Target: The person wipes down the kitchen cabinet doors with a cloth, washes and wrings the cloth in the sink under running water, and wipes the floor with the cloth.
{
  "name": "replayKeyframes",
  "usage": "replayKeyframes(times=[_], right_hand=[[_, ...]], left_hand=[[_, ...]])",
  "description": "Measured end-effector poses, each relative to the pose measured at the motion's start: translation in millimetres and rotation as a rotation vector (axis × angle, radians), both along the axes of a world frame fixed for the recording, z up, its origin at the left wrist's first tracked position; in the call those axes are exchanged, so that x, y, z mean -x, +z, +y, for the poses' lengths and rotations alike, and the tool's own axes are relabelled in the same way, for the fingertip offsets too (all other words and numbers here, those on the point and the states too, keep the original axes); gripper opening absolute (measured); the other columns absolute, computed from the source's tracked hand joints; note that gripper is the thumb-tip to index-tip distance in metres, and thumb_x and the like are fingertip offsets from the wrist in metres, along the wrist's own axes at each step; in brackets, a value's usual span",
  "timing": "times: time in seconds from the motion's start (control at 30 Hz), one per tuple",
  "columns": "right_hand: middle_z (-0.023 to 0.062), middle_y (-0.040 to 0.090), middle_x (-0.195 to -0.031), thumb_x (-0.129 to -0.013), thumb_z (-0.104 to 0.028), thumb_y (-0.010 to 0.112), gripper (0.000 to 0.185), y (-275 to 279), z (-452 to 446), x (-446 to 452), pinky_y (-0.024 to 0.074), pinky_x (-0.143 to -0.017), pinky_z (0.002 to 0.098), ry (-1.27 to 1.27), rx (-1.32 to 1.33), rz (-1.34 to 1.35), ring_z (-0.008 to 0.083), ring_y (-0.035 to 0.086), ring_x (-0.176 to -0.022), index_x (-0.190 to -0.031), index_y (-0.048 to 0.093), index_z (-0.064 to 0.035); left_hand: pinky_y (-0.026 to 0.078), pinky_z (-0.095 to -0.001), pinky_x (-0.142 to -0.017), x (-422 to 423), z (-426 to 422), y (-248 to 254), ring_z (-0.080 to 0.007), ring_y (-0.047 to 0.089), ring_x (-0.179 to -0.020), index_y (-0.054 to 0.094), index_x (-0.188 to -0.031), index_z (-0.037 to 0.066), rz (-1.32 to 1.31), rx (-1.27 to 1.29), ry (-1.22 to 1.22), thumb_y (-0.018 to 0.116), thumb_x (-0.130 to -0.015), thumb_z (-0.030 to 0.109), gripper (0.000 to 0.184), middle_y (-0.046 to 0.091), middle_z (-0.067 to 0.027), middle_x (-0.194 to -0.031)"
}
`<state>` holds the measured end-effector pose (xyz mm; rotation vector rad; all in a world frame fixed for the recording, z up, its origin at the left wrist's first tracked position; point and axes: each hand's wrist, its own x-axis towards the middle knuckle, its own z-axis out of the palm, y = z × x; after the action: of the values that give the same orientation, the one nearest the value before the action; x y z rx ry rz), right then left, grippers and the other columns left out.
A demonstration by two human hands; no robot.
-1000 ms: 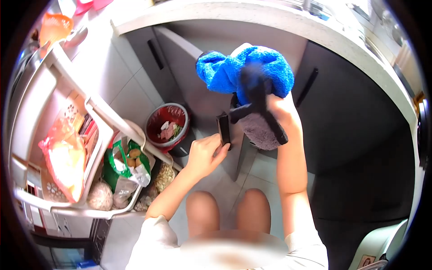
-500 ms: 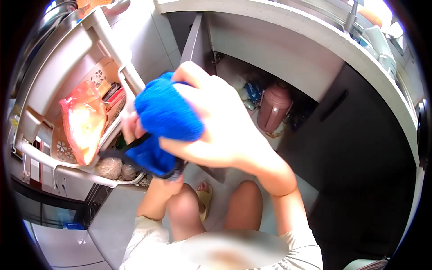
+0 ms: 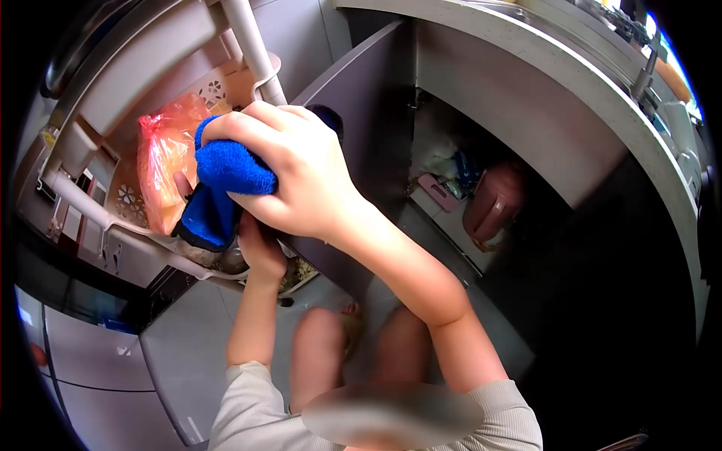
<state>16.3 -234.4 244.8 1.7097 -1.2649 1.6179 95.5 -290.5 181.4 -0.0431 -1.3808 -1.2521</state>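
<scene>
A fluffy blue cloth (image 3: 235,167) is bunched in my right hand (image 3: 297,169), whose fingers wrap over its top. Below it hangs a black-edged piece with a blue lining (image 3: 210,218), open like a pouch or mitt. My left hand (image 3: 259,244) grips this piece from beneath, its thumb and palm at the right side and a fingertip showing above; the rest of its fingers are hidden. Both hands are in front of the shelf rack, left of the open cabinet door.
The grey cabinet door (image 3: 361,150) stands open beside my right forearm. Inside the cabinet are a pinkish-brown container (image 3: 492,203) and a pink item (image 3: 438,192). A rack (image 3: 150,75) at left holds a red plastic bag (image 3: 169,161). The countertop edge (image 3: 556,56) curves above.
My left hand has left the door handle and now holds the black-edged piece. My right hand has carried the blue cloth left, to the rack. The view has shifted, showing the cabinet's inside.
</scene>
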Motion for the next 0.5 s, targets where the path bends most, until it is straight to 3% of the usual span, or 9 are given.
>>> replayKeyframes(times=[0.17,0.2,0.27,0.33,0.37,0.47,0.5], right_hand=[[0.0063,0.056,-0.077,-0.062,-0.025,0.065,0.033,-4.4,-12.0,11.2,0.0426,-0.067,0.0364,0.066,0.120,0.008,0.0283,0.056,-0.072,-0.092,0.060,-0.0130],[0.0060,0.054,-0.075,-0.063,-0.025,0.064,0.032,-4.2,-12.4,11.5,0.0421,-0.065,0.0360,0.070,0.143,0.006,0.0274,0.055,-0.070,-0.092,0.060,-0.0124],[0.0057,0.052,-0.073,-0.064,-0.025,0.063,0.029,-3.0,-7.2,12.1,0.0414,-0.064,0.0355,0.048,0.057,0.006,0.0266,0.054,-0.068,-0.091,0.061,-0.0127],[0.0054,0.052,-0.073,-0.067,-0.026,0.063,0.027,-2.4,-9.7,12.0,0.0413,-0.064,0.0344,0.065,0.094,-0.020,0.0260,0.054,-0.066,-0.091,0.061,-0.0133],[0.0053,0.053,-0.073,-0.067,-0.025,0.064,0.027,-0.7,-8.2,12.7,0.0415,-0.064,0.0343,0.056,0.077,-0.027,0.0258,0.054,-0.066,-0.092,0.061,-0.0131],[0.0053,0.056,-0.076,-0.066,-0.022,0.067,0.029,6.5,-0.2,22.6,0.0422,-0.065,0.0345,0.055,-0.016,-0.047,0.0253,0.055,-0.067,-0.092,0.061,-0.0116],[0.0053,0.057,-0.077,-0.065,-0.019,0.069,0.029,8.5,0.1,28.1,0.0422,-0.064,0.0343,0.067,-0.042,-0.058,0.0252,0.055,-0.067,-0.091,0.061,-0.0101]], left_hand=[[0.025,-0.0466,-0.106,1.4,-1.6,13.2,-0.0308,0.036,-0.124,0.011,-0.142,0.006,0.235,0.247,0.421,0.048,-0.085,0.029,0.071,0.029,-0.0158,-0.139],[0.026,-0.0477,-0.107,-8.9,-10.3,15.6,-0.0332,0.038,-0.123,0.010,-0.141,0.010,0.208,0.376,0.528,0.059,-0.073,0.026,0.086,0.028,-0.0187,-0.138],[0.031,-0.0501,-0.106,-17.7,-17.6,21.5,-0.0351,0.042,-0.118,0.003,-0.140,0.013,0.326,0.512,0.772,0.065,-0.065,0.020,0.097,0.030,-0.0180,-0.133],[0.037,-0.0526,-0.100,-13.6,-31.2,39.6,-0.0380,0.046,-0.112,0.029,-0.135,0.009,0.661,0.724,1.016,0.063,-0.069,0.019,0.075,0.033,-0.0182,-0.130],[0.039,-0.0529,-0.096,-35.6,-39.8,52.8,-0.0390,0.046,-0.111,0.044,-0.121,0.006,0.388,1.155,0.978,0.062,-0.070,0.017,0.056,0.039,-0.0183,-0.125],[0.050,-0.0424,-0.079,-53.6,-25.9,87.2,-0.0289,0.061,-0.089,0.069,-0.081,0.008,-0.310,1.094,0.465,0.063,-0.061,0.002,0.021,0.063,-0.0084,-0.087],[0.050,-0.0390,-0.076,-48.7,-31.1,93.2,-0.0286,0.062,-0.083,0.069,-0.079,0.007,-0.351,0.950,0.357,0.063,-0.058,0.002,0.023,0.064,-0.0091,-0.081]])
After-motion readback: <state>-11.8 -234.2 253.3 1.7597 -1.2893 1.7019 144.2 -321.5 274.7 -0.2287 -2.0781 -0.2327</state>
